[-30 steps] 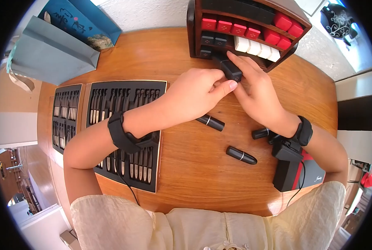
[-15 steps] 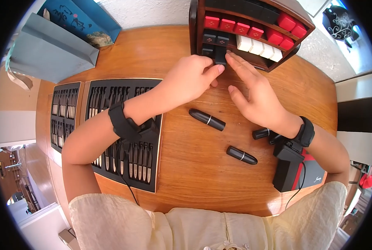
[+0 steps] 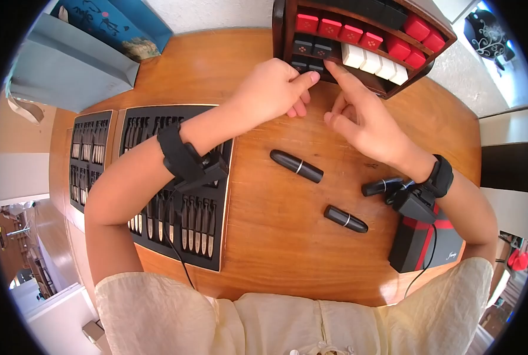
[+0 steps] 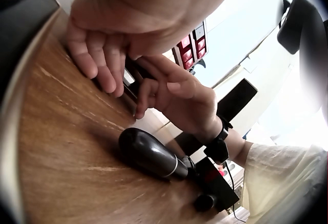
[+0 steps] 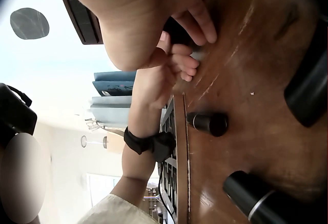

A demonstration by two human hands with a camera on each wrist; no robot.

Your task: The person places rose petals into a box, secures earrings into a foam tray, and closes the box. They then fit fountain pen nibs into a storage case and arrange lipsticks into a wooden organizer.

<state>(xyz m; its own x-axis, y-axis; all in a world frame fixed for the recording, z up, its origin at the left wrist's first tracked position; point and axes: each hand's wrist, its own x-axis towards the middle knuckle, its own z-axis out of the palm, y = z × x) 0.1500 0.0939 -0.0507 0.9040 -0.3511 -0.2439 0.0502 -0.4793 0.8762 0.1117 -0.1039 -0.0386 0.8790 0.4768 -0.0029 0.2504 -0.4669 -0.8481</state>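
A small black box [image 3: 316, 68] sits in the lower left compartment of the wooden shelf [image 3: 280, 35], beside another black box and under two more with red marks. My left hand [image 3: 273, 92] is at its front, thumb tip right at the box, the other fingers loosely bent and hanging below. From the other side my right hand [image 3: 364, 124] reaches in with its index finger stretched to the box's right edge; its remaining fingers are bent. Neither hand grips anything. In the left wrist view the left fingers [image 4: 106, 75] hang over the tabletop, and the palm hides the box.
Black tubes with silver bands lie on the table: one mid-table [image 3: 296, 165], one nearer me [image 3: 345, 219], one by my right wrist [image 3: 381, 187]. A black box with red stripes [image 3: 404, 248] stands right. Left are a tool tray [image 3: 218, 254] and paper bags [image 3: 92, 71].
The black box, held in both hands before the shelf, has gone back into the lower left compartment. My hands have loosened from it and moved further toward the shelf, the right index finger now stretched out.
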